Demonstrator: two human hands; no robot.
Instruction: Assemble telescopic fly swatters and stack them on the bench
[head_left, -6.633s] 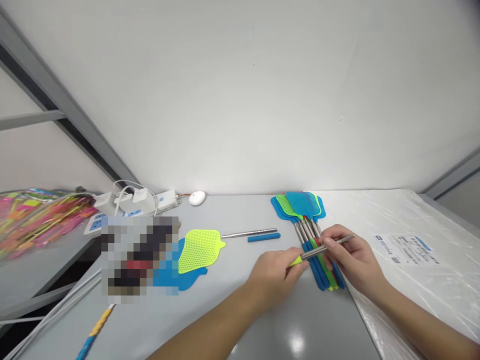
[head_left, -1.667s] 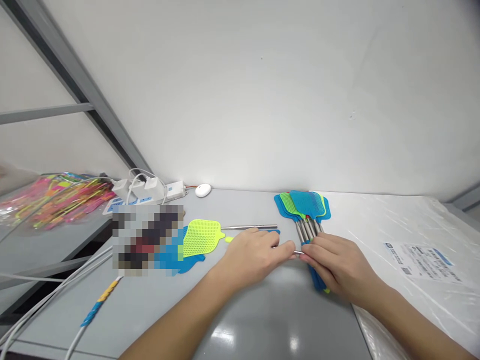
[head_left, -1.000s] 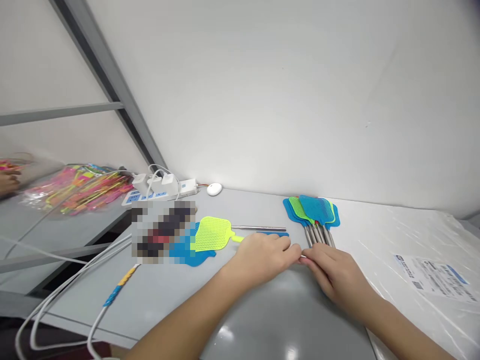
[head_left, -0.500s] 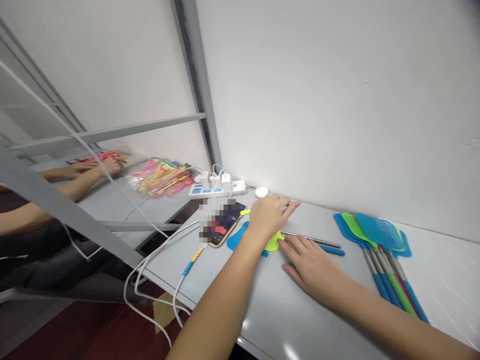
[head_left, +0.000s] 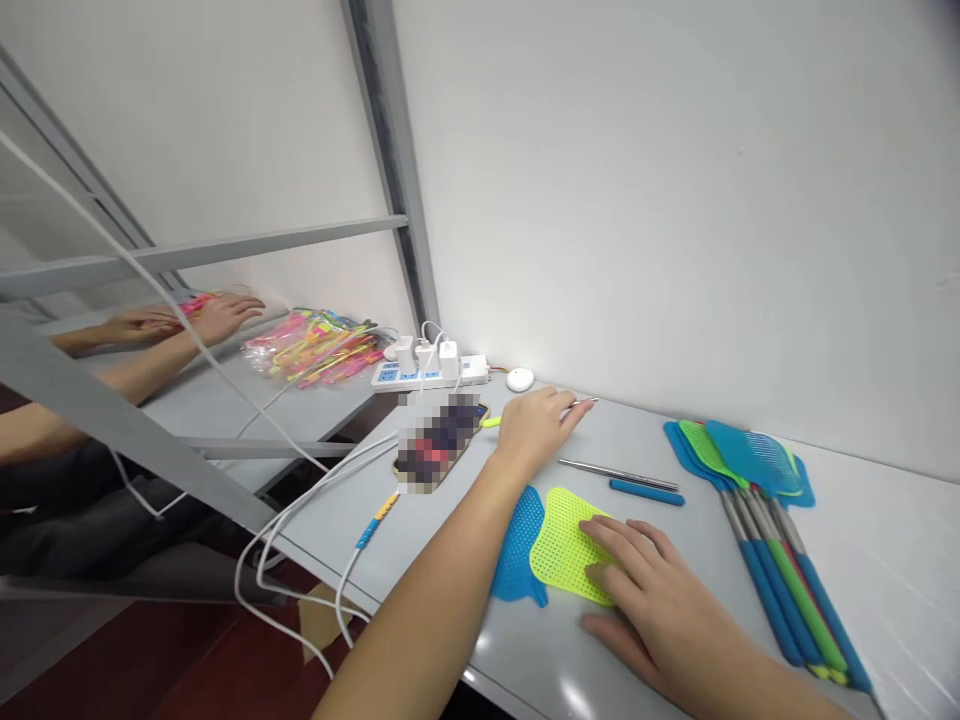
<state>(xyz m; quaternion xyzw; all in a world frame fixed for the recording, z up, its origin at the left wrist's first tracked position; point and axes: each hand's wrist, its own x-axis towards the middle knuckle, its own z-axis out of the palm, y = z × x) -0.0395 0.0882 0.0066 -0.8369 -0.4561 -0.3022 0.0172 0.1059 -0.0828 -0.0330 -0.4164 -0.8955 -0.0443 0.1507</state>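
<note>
My left hand (head_left: 531, 425) is closed around a slim stick (head_left: 491, 422). Its yellow-green end pokes out on the left and a thin metal tip on the right. On the desk, my right hand (head_left: 649, 595) has its fingers spread over a yellow-green fly swatter head (head_left: 564, 540), touching its right part. A blue fly swatter head (head_left: 517, 545) lies beside it, partly hidden by my left forearm. Beyond my right hand lie a metal rod (head_left: 619, 473) and a blue handle grip (head_left: 646, 491).
Fly swatters (head_left: 780, 560) lie stacked at the right. A phone (head_left: 439, 450), partly blurred, lies near a power strip (head_left: 427, 372) and a round white case (head_left: 520, 379). Left of the metal frame (head_left: 409, 250), another person's hands (head_left: 225, 315) work near bagged colourful sticks (head_left: 322, 345).
My right hand has moved toward me, and both swatter heads now lie nearer the desk's front edge. My left hand keeps its grip on the stick.
</note>
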